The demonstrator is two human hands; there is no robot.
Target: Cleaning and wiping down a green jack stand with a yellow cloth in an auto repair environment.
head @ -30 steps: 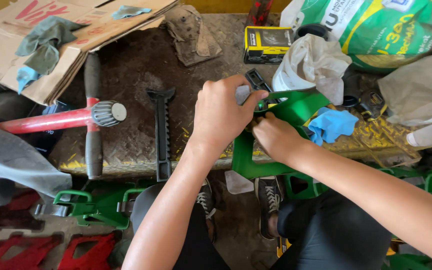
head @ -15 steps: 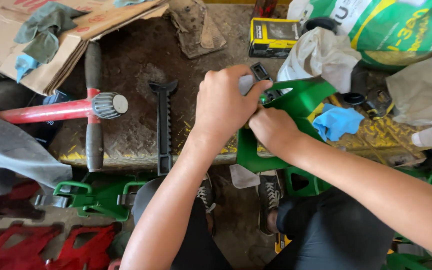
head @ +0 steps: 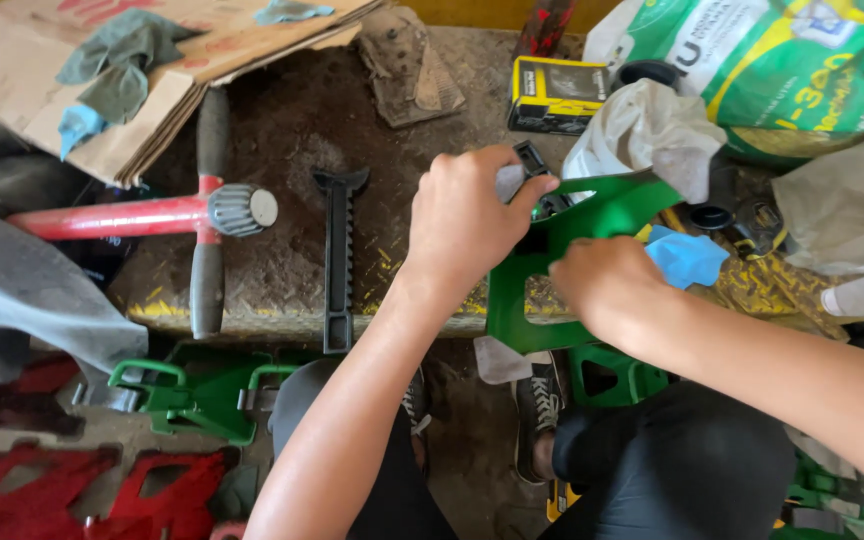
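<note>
The counter (head: pixel 282 150) is a dirty steel plate carrying a red-handled hammer (head: pixel 207 210) and a black toothed bar (head: pixel 337 260). At its front edge stands the green frame (head: pixel 522 300), pressed sheet metal: stiff, probably fairly heavy, with hard edges, best held by its flat legs. The right hand (head: pixel 612 290) clasps one leg; the left hand (head: pixel 467 220) pinches a small grey part at the top.

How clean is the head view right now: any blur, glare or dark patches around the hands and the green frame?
Head view: even daylight, no glare; left hand and right hand on the green frame look sharp, with no visible motion blur; the floor under the bench edge is shaded; straight lines bow slightly toward the corners, typical wide-angle look.
</note>
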